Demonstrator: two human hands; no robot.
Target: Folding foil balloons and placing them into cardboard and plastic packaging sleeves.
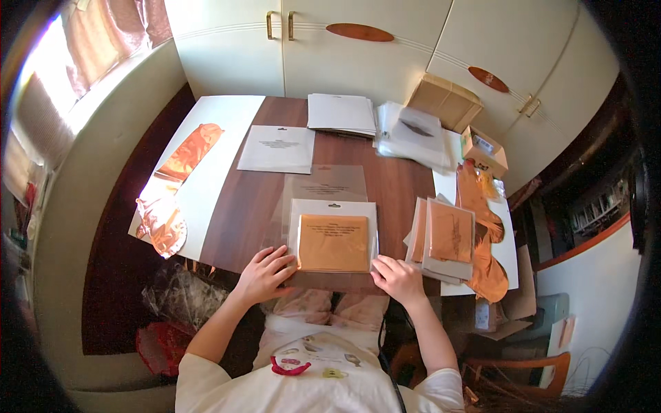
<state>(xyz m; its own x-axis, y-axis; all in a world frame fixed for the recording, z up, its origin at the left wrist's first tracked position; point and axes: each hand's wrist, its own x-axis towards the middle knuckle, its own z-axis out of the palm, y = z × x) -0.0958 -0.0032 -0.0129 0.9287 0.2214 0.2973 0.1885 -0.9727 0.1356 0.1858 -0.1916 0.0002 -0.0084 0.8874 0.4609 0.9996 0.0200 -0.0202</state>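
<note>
In front of me at the table's near edge lies a clear plastic bag (293, 213) with a white header card (334, 209) and a folded orange-gold foil piece (333, 255) inside. My left hand (264, 275) is at its lower left edge, fingers bent over the plastic. At the lower right edge my right hand (399, 279) grips the bag, fingers close together. The thumbs are mostly hidden. Just behind it, another clear bag (330, 180) lies flat on the brown table.
Farther back are a white card (277, 149), a card stack (341, 113) and a pile of clear bags (407, 134). Filled packets (447, 237) lie right, beside orange foil balloons (487, 270). More foil pieces (191, 153) lie left. Cardboard boxes (444, 103) stand at the back right.
</note>
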